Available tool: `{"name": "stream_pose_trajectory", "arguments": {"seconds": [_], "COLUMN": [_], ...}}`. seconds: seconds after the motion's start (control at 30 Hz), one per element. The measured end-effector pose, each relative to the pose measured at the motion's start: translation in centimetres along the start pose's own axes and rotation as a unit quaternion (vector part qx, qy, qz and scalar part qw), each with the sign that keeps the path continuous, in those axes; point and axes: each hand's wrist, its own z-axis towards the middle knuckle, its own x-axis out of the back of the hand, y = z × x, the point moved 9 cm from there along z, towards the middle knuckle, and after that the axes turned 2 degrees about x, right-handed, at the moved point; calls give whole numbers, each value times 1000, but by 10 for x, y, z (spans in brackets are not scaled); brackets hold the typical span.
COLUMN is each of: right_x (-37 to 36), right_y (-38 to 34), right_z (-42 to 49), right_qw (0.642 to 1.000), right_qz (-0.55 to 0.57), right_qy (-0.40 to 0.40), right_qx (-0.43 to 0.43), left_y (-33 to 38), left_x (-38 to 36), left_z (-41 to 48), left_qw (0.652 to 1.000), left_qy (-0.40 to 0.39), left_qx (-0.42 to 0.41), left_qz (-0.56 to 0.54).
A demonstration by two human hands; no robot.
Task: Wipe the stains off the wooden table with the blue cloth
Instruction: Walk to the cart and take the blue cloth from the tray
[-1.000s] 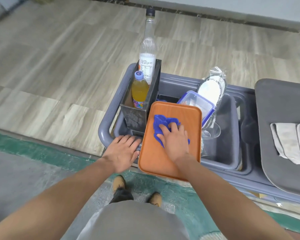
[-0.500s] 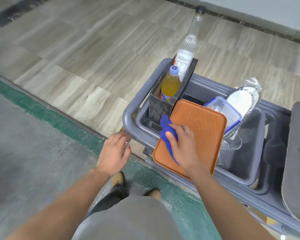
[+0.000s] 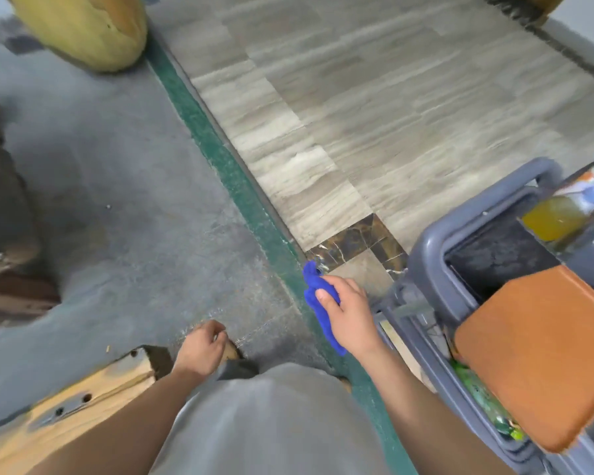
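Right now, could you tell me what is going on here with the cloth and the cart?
A person holds the bunched blue cloth in their right hand, off in the air over the floor beside the grey cart. The left hand hangs loosely curled and empty near their legs. The orange tray lies on the cart, untouched. A wooden surface shows at the lower left; no wiping is under way there.

Soft, even indoor light; heavy motion blur.

The scene was lit diffusely, with no hard shadows and only a pale sheen on the tiled floor (image 3: 374, 108). Motion smear softened nearly everything, worst at the bottle (image 3: 559, 221) on the right edge and the yellowish object (image 3: 83, 29) at upper left. Wide-angle distortion bent the green stripe (image 3: 227, 173) and stretched the corners. The blue cloth (image 3: 318, 296) stayed fairly legible.
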Motion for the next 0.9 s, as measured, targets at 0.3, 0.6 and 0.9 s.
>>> {"name": "stream_pose_trajectory", "arguments": {"seconds": [0.3,0.6,0.9], "right_x": [-175,-218,-290], "right_y": [-29,-17,-78], "right_z": [71,111,233], "right_qw": [968,910,827], "right_qz": [-192,-315,-445], "right_qy": [-145,-223,-317], "right_qx": [-71,-150,-130], "left_y": [-231,-278,-329], "left_x": [52,132,235], "left_z": [6,38,109], "left_qw": [962,909,857], "left_qy": [-75,-11,86], "left_qx": [232,267,265], "left_qz": [-119,-319,-432]}}
